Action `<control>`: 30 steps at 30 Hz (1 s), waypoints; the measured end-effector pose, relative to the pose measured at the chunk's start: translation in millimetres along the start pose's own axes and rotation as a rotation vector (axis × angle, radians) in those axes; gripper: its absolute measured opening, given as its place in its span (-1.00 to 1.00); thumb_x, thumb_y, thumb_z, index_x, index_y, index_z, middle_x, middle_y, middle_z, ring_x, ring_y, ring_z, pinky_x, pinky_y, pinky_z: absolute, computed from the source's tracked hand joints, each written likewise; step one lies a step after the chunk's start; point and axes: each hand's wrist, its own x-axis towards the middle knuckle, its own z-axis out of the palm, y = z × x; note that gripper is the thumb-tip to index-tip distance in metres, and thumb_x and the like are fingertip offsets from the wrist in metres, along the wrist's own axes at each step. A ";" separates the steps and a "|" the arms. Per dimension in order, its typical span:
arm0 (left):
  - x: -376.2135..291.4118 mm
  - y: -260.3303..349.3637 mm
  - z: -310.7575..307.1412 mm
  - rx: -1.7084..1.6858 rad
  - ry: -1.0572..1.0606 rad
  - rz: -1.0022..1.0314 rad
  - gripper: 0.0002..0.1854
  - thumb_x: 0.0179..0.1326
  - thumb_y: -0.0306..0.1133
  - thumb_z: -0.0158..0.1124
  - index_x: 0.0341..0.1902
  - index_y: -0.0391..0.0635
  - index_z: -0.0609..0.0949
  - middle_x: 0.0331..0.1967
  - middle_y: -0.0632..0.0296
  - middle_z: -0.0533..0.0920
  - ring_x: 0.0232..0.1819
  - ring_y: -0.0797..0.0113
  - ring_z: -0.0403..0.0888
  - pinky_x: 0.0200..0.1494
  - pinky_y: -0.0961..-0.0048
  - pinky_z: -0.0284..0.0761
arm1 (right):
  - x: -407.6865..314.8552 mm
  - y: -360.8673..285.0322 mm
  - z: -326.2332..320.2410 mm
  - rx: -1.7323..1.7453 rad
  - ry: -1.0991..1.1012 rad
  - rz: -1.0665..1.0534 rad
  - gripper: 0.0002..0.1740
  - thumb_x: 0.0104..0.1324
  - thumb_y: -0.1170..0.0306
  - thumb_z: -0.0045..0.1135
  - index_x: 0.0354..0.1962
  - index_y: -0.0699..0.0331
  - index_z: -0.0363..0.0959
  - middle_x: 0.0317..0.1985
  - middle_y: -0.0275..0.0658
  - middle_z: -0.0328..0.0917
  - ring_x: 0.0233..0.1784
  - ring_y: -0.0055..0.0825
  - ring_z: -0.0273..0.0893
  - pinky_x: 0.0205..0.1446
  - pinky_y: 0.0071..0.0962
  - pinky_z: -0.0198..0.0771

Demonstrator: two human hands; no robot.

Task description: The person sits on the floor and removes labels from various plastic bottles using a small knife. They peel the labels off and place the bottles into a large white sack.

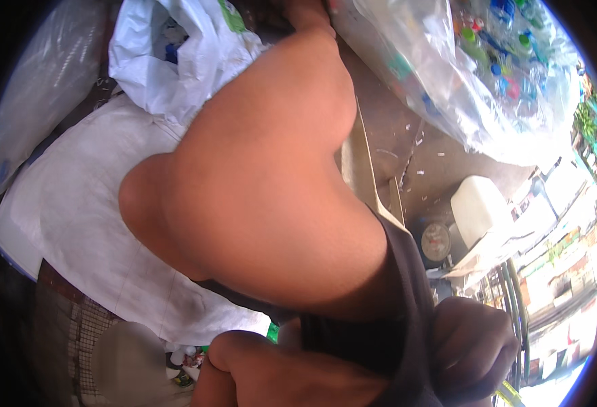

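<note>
Neither of my hands can be made out. A shaded, rounded form (474, 346) at the lower right may be a closed hand, but whose it is cannot be told. A bent bare leg (268, 178) fills the middle, with dark shorts (413, 269) at its upper end. Another bare leg (298, 361) crosses the bottom. Beside the nearer knee lies a large white woven sack (85, 168), spread flat and stained. Above it a white plastic sack (191, 86) gapes, with something dark blue inside.
A clear plastic bag (431, 66) holding several plastic bottles (525, 43) bulges at the upper right. Clear plastic (49, 76) hangs at the left. Right of the leg are a white container (479, 211) and a round lid (436, 241). Wire mesh (85, 330) shows lower left.
</note>
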 end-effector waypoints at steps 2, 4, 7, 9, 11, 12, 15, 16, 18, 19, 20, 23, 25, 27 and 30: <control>-11.4 31.1 -15.7 -0.012 0.115 0.015 -0.45 0.51 -0.10 -0.20 0.51 0.09 0.36 0.57 0.25 0.24 0.57 0.20 0.16 0.55 0.00 0.08 | 0.5 3.1 -9.5 -0.046 0.001 -0.010 -0.82 0.23 0.38 0.32 -0.46 0.29 0.55 -0.52 -0.23 0.57 -0.51 -0.45 0.51 -0.47 -0.45 0.35; -3.3 11.2 -3.0 -0.020 0.200 -0.020 -0.47 0.51 -0.12 -0.21 0.47 0.09 0.41 0.53 0.24 0.31 0.55 0.23 0.20 0.54 0.03 0.11 | 0.4 6.2 -3.4 -0.010 -0.036 -0.020 -0.84 0.21 0.40 0.33 -0.47 0.30 0.55 -0.52 -0.23 0.56 -0.51 -0.45 0.51 -0.48 -0.45 0.34; 0.1 -48.0 28.9 -0.051 0.201 -0.040 -0.52 0.46 -0.13 -0.15 0.38 0.07 0.46 0.40 0.22 0.38 0.45 0.22 0.27 0.45 0.05 0.17 | -3.0 14.3 9.6 0.078 -0.090 -0.003 -0.85 0.18 0.43 0.34 -0.47 0.30 0.55 -0.53 -0.23 0.56 -0.52 -0.46 0.50 -0.49 -0.45 0.32; -25.9 -44.3 -5.8 -0.198 0.255 0.049 -0.56 0.43 -0.14 -0.08 0.30 0.05 0.49 0.30 0.20 0.42 0.36 0.19 0.32 0.37 0.06 0.21 | -4.2 9.3 13.8 0.051 -0.102 -0.012 -0.86 0.16 0.45 0.35 -0.48 0.31 0.55 -0.53 -0.23 0.56 -0.52 -0.46 0.50 -0.50 -0.45 0.31; -86.2 -17.8 -31.2 -0.431 0.290 0.264 -0.59 0.39 -0.15 -0.01 0.23 0.02 0.52 0.20 0.18 0.45 0.26 0.17 0.37 0.29 0.08 0.26 | -18.3 7.7 -0.9 0.027 -0.052 0.009 -0.87 0.15 0.47 0.36 -0.48 0.31 0.55 -0.53 -0.23 0.56 -0.53 -0.46 0.49 -0.50 -0.45 0.30; -127.7 -8.4 -47.1 -0.580 0.277 0.397 -0.61 0.37 -0.16 0.02 0.19 0.01 0.53 0.15 0.17 0.47 0.22 0.16 0.40 0.25 0.08 0.29 | -18.2 7.5 -7.9 0.001 -0.033 0.014 -0.87 0.14 0.48 0.36 -0.48 0.31 0.55 -0.53 -0.24 0.56 -0.53 -0.46 0.49 -0.51 -0.45 0.30; -304.6 -52.3 -116.1 -0.988 0.079 0.715 -0.66 0.32 -0.17 0.13 0.08 -0.04 0.57 0.00 0.15 0.52 0.08 0.12 0.47 0.13 0.11 0.36 | -19.5 -0.7 -9.8 -0.013 -0.067 0.029 -0.88 0.11 0.51 0.37 -0.49 0.32 0.56 -0.53 -0.24 0.55 -0.53 -0.47 0.49 -0.52 -0.46 0.28; -352.5 -67.1 -135.2 -1.072 -0.020 0.807 -0.68 0.30 -0.18 0.16 0.04 -0.05 0.58 -0.05 0.14 0.54 0.03 0.11 0.50 0.09 0.11 0.39 | -21.8 -6.3 -13.2 -0.020 -0.074 0.016 -0.88 0.10 0.52 0.38 -0.49 0.32 0.56 -0.53 -0.24 0.55 -0.54 -0.47 0.48 -0.52 -0.46 0.28; -433.3 -100.5 -173.5 -1.179 -0.209 0.893 -0.70 0.26 -0.19 0.23 -0.03 -0.08 0.61 -0.15 0.12 0.58 -0.06 0.08 0.55 0.02 0.13 0.44 | -27.5 -18.0 -21.9 -0.021 -0.124 -0.014 -0.88 0.08 0.54 0.38 -0.49 0.33 0.56 -0.54 -0.24 0.55 -0.54 -0.47 0.48 -0.53 -0.46 0.27; -456.6 -103.4 -182.9 -1.181 -0.242 0.901 -0.71 0.24 -0.19 0.26 -0.07 -0.09 0.62 -0.20 0.11 0.59 -0.11 0.07 0.57 -0.02 0.13 0.46 | -32.1 -20.8 -32.9 -0.046 -0.157 -0.027 -0.88 0.07 0.55 0.39 -0.49 0.33 0.56 -0.54 -0.24 0.55 -0.54 -0.47 0.48 -0.53 -0.46 0.27; -480.4 -110.9 -193.0 -1.197 -0.256 0.872 -0.72 0.22 -0.20 0.30 -0.11 -0.11 0.63 -0.25 0.10 0.61 -0.15 0.06 0.60 -0.06 0.14 0.49 | -31.3 -27.0 -35.8 -0.064 -0.220 -0.038 -0.88 0.06 0.56 0.39 -0.50 0.33 0.56 -0.54 -0.24 0.55 -0.54 -0.47 0.47 -0.53 -0.46 0.26; -468.4 -113.1 -217.1 -1.089 0.042 0.609 -0.74 0.17 -0.21 0.40 -0.22 -0.15 0.67 -0.40 0.07 0.66 -0.29 0.02 0.67 -0.18 0.16 0.56 | -26.3 -44.9 -62.0 -0.325 -0.312 -0.049 -0.87 0.04 0.59 0.40 -0.50 0.34 0.56 -0.54 -0.24 0.55 -0.55 -0.48 0.47 -0.55 -0.46 0.25; -444.4 -107.3 -212.2 -1.149 0.371 0.360 -0.72 0.09 -0.21 0.49 -0.25 -0.13 0.69 -0.46 0.10 0.67 -0.33 0.02 0.70 -0.22 0.15 0.58 | -14.1 -52.0 -51.7 -0.757 -0.214 0.050 -0.86 0.06 0.58 0.42 -0.45 0.34 0.57 -0.53 -0.25 0.56 -0.54 -0.47 0.45 -0.44 -0.44 0.30; -423.9 -103.0 -202.7 -1.155 0.578 0.286 -0.68 0.02 -0.22 0.54 -0.20 -0.09 0.68 -0.41 0.15 0.66 -0.29 0.04 0.69 -0.20 0.15 0.58 | -16.3 -31.0 -37.5 -0.932 0.017 0.099 -0.85 0.10 0.54 0.42 -0.42 0.33 0.57 -0.54 -0.27 0.55 -0.50 -0.50 0.45 -0.38 -0.45 0.33; -402.7 -92.2 -200.5 -0.989 0.657 0.344 -0.49 0.02 -0.20 0.55 0.05 -0.06 0.62 -0.16 0.15 0.65 -0.10 0.04 0.67 -0.11 0.20 0.60 | -64.6 -5.6 -70.1 -0.725 0.239 0.311 -0.88 0.19 0.55 0.35 -0.35 0.32 0.55 -0.45 -0.35 0.54 -0.34 -0.67 0.42 -0.29 -0.50 0.38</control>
